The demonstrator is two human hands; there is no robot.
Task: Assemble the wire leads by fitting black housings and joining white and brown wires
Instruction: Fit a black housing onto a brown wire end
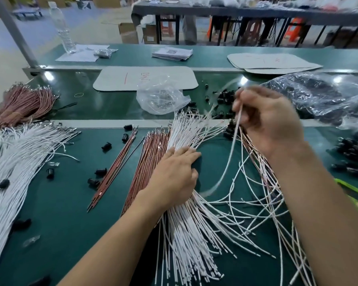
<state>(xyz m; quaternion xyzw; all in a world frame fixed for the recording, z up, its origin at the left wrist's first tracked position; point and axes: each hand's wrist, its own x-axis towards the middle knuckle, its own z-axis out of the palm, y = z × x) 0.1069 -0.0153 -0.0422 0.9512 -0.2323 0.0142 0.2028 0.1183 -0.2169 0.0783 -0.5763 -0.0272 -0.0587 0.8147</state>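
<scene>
My left hand (pixel 175 175) lies flat, fingers straight, pressing on a fanned bundle of white wires (pixel 186 230) in the middle of the green mat. A row of brown wires (pixel 151 153) lies just left of it. My right hand (pixel 269 122), blurred by motion, pinches a single white wire (pixel 230 153) and holds it up above the mat. Loose black housings (pixel 106 145) are scattered on the mat to the left, and more black housings (pixel 225 98) lie beyond the right hand. Tangled white and brown leads (pixel 265 182) spread under my right forearm.
A big white wire bundle (pixel 19 153) and a brown bundle (pixel 23 104) sit at far left. A clear plastic bag (pixel 159 96) and a dark bag of parts (pixel 318 96) lie on the back strip. Green scissors (pixel 353 193) rest at right. A water bottle (pixel 62 27) stands far left.
</scene>
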